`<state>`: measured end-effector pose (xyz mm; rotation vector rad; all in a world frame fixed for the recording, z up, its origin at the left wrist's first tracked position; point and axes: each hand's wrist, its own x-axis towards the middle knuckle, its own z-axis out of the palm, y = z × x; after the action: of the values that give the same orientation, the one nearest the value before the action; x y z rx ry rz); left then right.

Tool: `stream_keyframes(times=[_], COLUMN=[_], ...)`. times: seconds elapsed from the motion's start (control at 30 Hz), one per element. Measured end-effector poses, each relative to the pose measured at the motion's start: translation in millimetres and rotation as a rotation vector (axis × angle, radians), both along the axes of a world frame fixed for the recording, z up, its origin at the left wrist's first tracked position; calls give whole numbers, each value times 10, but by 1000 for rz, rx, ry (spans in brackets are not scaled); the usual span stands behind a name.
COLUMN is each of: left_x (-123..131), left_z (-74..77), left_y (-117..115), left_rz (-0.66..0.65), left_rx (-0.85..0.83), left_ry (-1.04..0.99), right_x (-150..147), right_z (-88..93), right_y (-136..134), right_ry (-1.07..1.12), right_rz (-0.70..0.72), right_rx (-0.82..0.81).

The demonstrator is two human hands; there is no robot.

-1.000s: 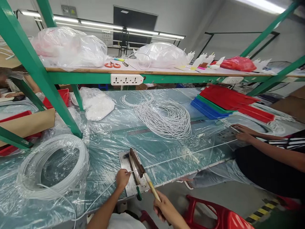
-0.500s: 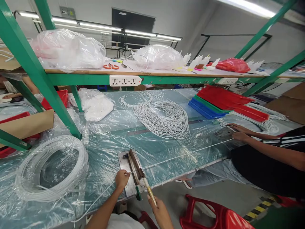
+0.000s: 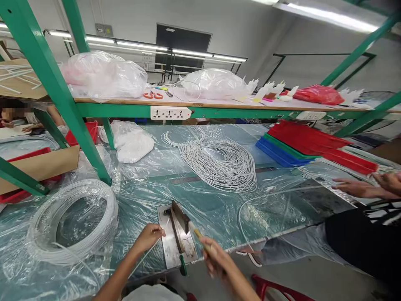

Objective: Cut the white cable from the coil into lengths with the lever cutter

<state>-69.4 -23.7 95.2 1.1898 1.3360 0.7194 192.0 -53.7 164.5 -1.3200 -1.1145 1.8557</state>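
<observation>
A small lever cutter [image 3: 178, 234] on a metal base plate sits at the table's near edge, its blade raised. My left hand [image 3: 149, 236] is closed beside the plate, pinching a white cord [image 3: 138, 261] that runs down to the left. My right hand [image 3: 216, 259], smeared by motion, is wrapped round the cutter's yellowish handle [image 3: 199, 235]. A cut length of cord [image 3: 242, 209] lies slack and curled on the plastic sheet right of the cutter. At the far right a co-worker's hands [image 3: 355, 188] rest flat on the table.
A big coil of white cord [image 3: 72, 221] lies at the left. A pile of cut cords [image 3: 219, 163] sits mid-table. Stacked red, green and blue trays [image 3: 291, 144] stand at the back right. A green frame post [image 3: 78, 125] and a shelf with a power strip [image 3: 171, 113] stand behind.
The blade came down on the taut cord, then lifted. The cord to the right now lies slack and curled. The co-worker's hands have moved right. My right hand has risen with the handle.
</observation>
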Motion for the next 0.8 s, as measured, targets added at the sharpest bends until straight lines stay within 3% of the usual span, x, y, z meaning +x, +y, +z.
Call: stream_keyframes(times=[0.07, 0.17, 0.33, 0.47, 0.57, 0.67, 0.73, 0.77, 0.8], left_x=[-87, -160, -193, -239, -303, -376, -406, -407, -396], left_z=[262, 634, 1114, 1417, 1583, 1702, 1767, 1795, 1819], left_y=[-47, -136, -309, -426, -470, -458, -403, -358, -304], left_rz=[-29, 9, 168, 276, 394, 545, 625, 653, 673], left_rx=[37, 6, 17, 73, 137, 215, 262, 282, 300], left_ry=[-47, -140, -287, -410, -520, -632, -709, -745, -781], right_x=[-134, -433, -1053, -1407, -1491, -1454, -1406, -1385, -1370], right_z=[333, 575, 530, 437, 348, 154, -1, -61, -97], right_y=[407, 1125, 2220, 2613, 2427, 1789, 1211, 914, 632], right_ry=[161, 277, 100, -9, -34, -9, 47, 112, 155], right_rz=[11, 35, 9, -47, -87, 0, 271, 546, 721], right_rx=[43, 54, 69, 100, 184, 236, 198, 163, 151])
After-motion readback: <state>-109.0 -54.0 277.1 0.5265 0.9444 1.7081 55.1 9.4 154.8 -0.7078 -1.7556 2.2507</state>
